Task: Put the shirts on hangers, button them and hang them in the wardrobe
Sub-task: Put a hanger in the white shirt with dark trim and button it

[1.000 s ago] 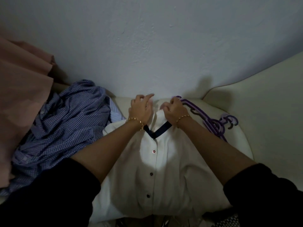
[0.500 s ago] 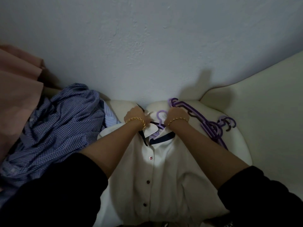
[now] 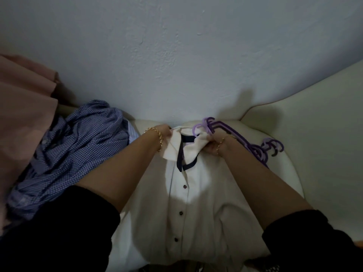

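Observation:
A white shirt (image 3: 198, 209) with dark buttons and navy collar trim lies front up on a cream seat (image 3: 282, 173). It is buttoned down the front; the collar stands open. A light purple hanger hook (image 3: 197, 128) pokes out at the neck. My left hand (image 3: 164, 132) pinches the left collar flap. My right hand (image 3: 214, 143) grips the right collar flap. Both hands are spread apart at the neck.
A heap of blue checked shirts (image 3: 72, 152) lies left of the white shirt. Several purple hangers (image 3: 257, 148) lie at the right, behind my right wrist. Pink fabric (image 3: 21, 114) hangs at the far left. A pale wall (image 3: 176, 55) rises just behind.
My hands moved apart and pulled the collar flaps outward. The purple hook at the neck came into view half a second ago and is still showing.

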